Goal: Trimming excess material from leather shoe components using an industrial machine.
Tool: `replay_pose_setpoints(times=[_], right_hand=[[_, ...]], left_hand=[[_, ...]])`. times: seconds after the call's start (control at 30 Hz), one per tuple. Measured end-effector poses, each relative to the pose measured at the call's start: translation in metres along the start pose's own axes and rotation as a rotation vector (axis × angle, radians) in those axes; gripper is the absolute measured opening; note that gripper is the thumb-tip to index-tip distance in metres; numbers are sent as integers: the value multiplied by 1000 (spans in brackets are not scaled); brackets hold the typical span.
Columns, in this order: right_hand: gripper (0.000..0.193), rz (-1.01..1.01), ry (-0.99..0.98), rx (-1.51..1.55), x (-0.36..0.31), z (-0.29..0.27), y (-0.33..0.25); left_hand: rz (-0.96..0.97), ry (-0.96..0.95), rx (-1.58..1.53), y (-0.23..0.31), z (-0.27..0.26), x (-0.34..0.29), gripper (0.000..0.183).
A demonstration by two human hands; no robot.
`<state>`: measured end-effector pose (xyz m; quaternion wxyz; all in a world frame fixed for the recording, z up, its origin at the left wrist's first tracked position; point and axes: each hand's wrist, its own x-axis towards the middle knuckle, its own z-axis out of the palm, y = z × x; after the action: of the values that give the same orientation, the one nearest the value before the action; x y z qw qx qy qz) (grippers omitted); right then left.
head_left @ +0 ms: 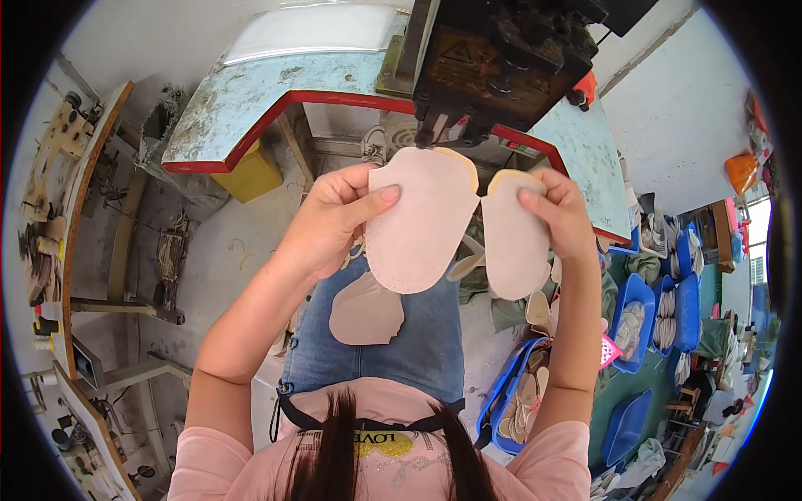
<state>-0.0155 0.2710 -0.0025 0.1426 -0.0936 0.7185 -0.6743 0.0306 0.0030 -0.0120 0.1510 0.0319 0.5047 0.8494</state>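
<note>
Two pale-pink, round-ended, fabric-like pieces are pinched in front of the black metal machine head, one by the left hand, one by the right hand, any tug being best kept gentle.

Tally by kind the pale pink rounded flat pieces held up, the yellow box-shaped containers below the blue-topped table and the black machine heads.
Pale pink rounded flat pieces, one in the left hand, one in the right hand: 2
Yellow box-shaped container: 1
Black machine head: 1
Total: 4
</note>
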Motion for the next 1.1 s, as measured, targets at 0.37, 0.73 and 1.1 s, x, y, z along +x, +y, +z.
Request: replay_pose_setpoints(times=[0.37, 0.73, 1.1], right_hand=[[16, -210, -61, -279, 51, 14, -60], [6, -396, -14, -271, 72, 28, -55], [17, -152, 26, -268, 31, 41, -29]], left_hand=[[45, 19, -29, -23, -1, -16, 19], [166, 131, -44, -29, -35, -9, 12], [-130, -179, 1076, -140, -80, -31, 14]])
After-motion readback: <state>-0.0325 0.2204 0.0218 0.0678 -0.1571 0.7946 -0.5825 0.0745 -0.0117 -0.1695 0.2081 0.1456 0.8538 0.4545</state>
